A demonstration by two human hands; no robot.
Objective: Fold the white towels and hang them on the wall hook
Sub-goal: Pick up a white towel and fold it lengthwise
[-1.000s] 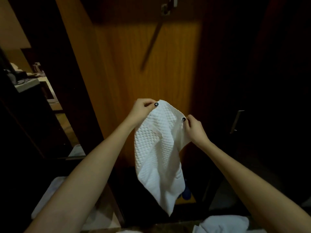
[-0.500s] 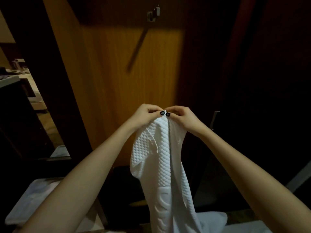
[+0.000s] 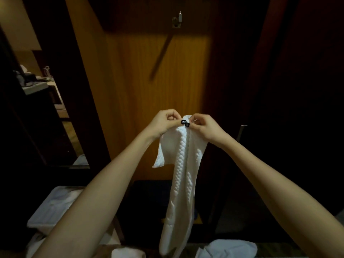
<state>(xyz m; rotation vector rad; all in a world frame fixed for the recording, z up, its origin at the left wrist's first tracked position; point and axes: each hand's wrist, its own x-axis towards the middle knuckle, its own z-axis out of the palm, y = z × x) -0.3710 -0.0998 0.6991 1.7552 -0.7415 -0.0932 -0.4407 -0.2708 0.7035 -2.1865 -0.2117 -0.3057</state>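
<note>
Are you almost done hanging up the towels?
Not nearly. Done: nothing hangs on the wall hook yet. In hand: the left hand and right hand pinch the top of one white towel together, folding it. Left: hanging it, then doing the other towels lying below.

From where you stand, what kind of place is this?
Probably a hotel room or a home's entry nook, though it is dim. A metal hook is fixed high on a wood-panelled wall, the left hand and right hand pinch a white waffle towel, and more white towels lie piled below.
</note>
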